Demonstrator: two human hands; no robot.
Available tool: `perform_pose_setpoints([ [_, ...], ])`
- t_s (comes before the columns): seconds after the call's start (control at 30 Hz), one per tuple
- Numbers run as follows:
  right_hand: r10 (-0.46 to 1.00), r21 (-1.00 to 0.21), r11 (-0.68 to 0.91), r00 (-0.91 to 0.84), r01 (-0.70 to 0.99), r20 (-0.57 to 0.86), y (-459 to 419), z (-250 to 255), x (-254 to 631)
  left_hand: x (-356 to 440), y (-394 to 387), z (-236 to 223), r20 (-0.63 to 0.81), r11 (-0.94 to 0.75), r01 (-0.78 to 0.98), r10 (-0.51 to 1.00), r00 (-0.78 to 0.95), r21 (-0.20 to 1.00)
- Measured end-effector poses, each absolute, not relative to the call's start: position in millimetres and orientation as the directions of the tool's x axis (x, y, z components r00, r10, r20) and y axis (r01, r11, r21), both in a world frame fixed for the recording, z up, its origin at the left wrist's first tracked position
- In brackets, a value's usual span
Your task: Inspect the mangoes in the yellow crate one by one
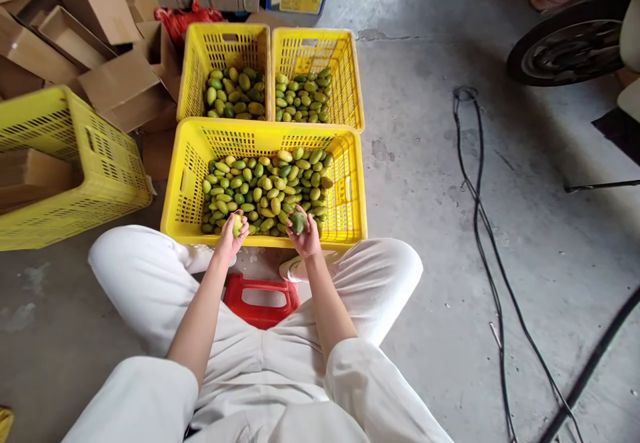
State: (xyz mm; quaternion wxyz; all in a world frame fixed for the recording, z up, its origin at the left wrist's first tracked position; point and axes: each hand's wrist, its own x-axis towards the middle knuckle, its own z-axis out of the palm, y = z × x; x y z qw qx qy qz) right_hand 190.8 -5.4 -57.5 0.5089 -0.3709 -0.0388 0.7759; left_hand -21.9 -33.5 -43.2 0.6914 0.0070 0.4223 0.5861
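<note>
My left hand (pixel 233 235) is closed around a yellow-green mango (pixel 237 225), over the near edge of the large yellow crate (pixel 173 220). To its right, my right hand (pixel 306 235) grips a darker green mango (pixel 299 222) with the fingers curled about it. Many small oval mangoes (pixel 270 193), green to yellow, lie loose in the crate just beyond both hands. Behind it stand two more yellow crates, the back left one (pixel 187 83) and the back right one (pixel 353 76), each holding similar fruit.
A red stool (pixel 263 300) shows between my legs. At left are a tilted yellow crate (pixel 107 156) with cardboard inside and piled cardboard boxes (pixel 120 90). Black cables (pixel 477 203) run over the concrete floor at right, below a vehicle wheel (pixel 570 50).
</note>
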Motion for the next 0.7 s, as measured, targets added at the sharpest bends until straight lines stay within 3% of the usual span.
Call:
perform_pose_setpoints([
  [0.13,0.831,-0.423,-0.469,-0.225,-0.775,-0.509,-8.5,-59.6,192.3,-22.7,-34.7,-43.0,-0.61,0.326,-0.842,0.793,-0.004,0.429],
  [0.33,0.812,-0.392,-0.476,-0.222,-0.787,-0.539,-10.4,-66.6,194.7,-19.6,-34.9,-48.2,-0.585,0.321,-0.792,0.809,-0.056,0.52],
  [0.7,0.829,-0.431,-0.449,-0.186,-0.782,-0.527,-9.3,-61.1,192.4,-21.6,-37.1,-50.5,-0.525,0.353,-0.748,0.851,0.008,0.561],
])
